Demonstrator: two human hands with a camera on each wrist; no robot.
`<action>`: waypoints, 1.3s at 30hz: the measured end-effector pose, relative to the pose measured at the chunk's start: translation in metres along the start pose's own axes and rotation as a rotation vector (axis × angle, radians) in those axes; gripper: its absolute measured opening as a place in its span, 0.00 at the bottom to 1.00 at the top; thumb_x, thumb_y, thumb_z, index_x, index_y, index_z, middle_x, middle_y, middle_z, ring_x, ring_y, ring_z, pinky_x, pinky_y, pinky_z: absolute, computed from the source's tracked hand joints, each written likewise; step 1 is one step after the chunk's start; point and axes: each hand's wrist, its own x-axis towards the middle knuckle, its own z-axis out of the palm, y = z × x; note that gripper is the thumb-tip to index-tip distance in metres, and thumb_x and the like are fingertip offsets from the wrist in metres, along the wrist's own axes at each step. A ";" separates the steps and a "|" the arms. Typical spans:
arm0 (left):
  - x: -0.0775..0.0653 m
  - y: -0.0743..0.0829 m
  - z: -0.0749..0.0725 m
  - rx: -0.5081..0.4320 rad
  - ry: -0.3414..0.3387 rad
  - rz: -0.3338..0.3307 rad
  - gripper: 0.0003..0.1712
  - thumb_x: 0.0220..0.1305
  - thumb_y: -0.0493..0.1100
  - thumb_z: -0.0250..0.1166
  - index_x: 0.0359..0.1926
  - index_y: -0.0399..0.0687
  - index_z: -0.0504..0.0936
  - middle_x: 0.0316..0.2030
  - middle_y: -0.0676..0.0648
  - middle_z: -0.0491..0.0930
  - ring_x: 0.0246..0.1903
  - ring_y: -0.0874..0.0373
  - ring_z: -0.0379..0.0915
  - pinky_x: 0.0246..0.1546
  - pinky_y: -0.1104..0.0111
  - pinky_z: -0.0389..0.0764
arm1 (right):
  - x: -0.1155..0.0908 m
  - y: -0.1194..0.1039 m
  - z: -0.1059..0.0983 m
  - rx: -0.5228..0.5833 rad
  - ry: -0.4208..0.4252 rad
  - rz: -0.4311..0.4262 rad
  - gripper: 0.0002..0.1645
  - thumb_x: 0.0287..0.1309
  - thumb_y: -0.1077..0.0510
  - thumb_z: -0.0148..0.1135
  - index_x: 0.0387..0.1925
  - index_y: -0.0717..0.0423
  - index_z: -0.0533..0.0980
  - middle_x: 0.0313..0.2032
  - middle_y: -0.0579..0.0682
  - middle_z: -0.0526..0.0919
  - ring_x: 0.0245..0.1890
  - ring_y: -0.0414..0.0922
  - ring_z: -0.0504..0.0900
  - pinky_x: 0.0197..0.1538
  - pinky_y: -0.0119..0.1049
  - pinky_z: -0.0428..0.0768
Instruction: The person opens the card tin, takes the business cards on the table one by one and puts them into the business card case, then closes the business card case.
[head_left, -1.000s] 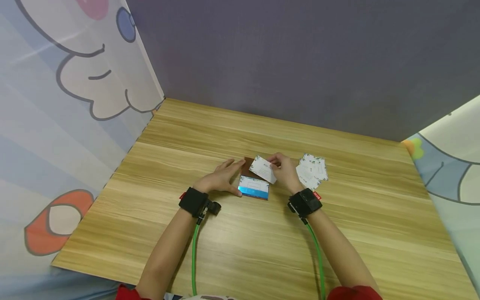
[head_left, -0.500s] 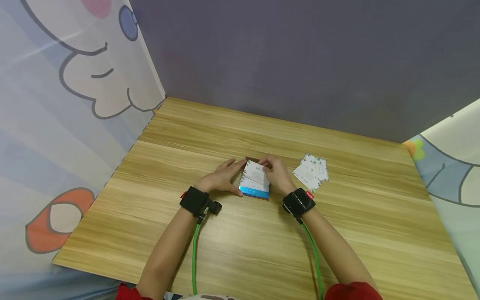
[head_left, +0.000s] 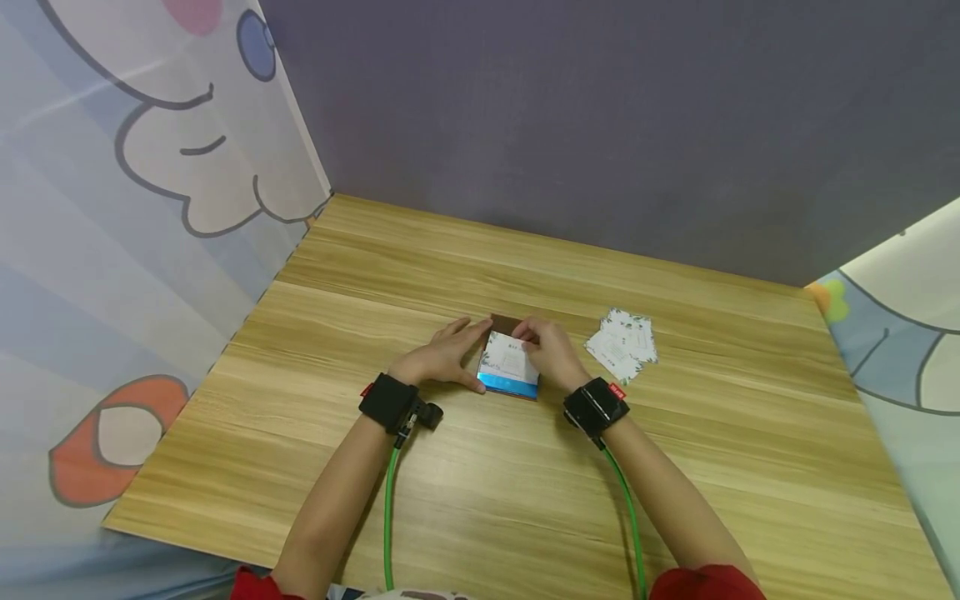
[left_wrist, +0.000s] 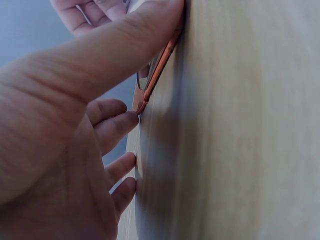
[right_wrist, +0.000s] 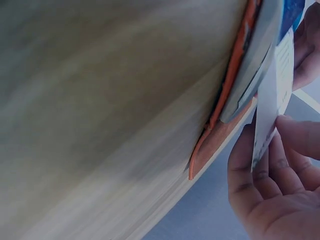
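Observation:
A brown card case [head_left: 507,385] with a shiny blue front strip lies open on the table, its orange-brown edge [left_wrist: 159,70] visible in the left wrist view. My left hand [head_left: 435,360] rests along the case's left side, thumb at the near corner and index finger at the far one, fingers spread. Between right thumb and fingers I pinch a white business card [right_wrist: 272,95] printed with leaves. It stands partly behind the blue front, tilted in the right wrist view. My right hand [head_left: 551,350] is over the case's far right part.
Several similar white cards [head_left: 622,343] lie overlapping on the wooden table [head_left: 510,492], right of my right hand. A dark grey panel [head_left: 600,125] rises behind the table, and a cartoon-printed cloth [head_left: 172,275] hangs at the left.
My right hand has moved left and brought the business card from a slant above the case to square over it, then nearer me behind the blue front. My left hand has stayed put.

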 end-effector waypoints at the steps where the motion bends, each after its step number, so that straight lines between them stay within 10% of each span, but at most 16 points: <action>1: 0.000 0.000 0.000 0.001 -0.001 0.000 0.64 0.44 0.58 0.72 0.72 0.52 0.39 0.72 0.48 0.42 0.71 0.47 0.26 0.67 0.46 0.39 | 0.000 0.000 0.000 -0.003 -0.006 -0.002 0.11 0.53 0.74 0.52 0.36 0.63 0.77 0.33 0.57 0.81 0.35 0.49 0.78 0.40 0.40 0.77; 14: -0.001 -0.001 0.000 -0.042 -0.003 0.002 0.64 0.43 0.58 0.72 0.72 0.54 0.39 0.72 0.50 0.42 0.71 0.49 0.25 0.67 0.45 0.38 | -0.005 0.003 0.004 -0.075 -0.154 -0.052 0.13 0.54 0.73 0.52 0.39 0.62 0.78 0.39 0.56 0.79 0.39 0.48 0.77 0.44 0.42 0.77; 39: -0.001 0.001 -0.001 -0.039 -0.002 -0.005 0.63 0.44 0.57 0.72 0.72 0.53 0.39 0.72 0.48 0.42 0.71 0.47 0.25 0.67 0.44 0.39 | -0.011 0.005 0.005 -0.121 -0.187 -0.121 0.12 0.52 0.71 0.56 0.39 0.62 0.80 0.35 0.54 0.76 0.35 0.46 0.75 0.40 0.38 0.76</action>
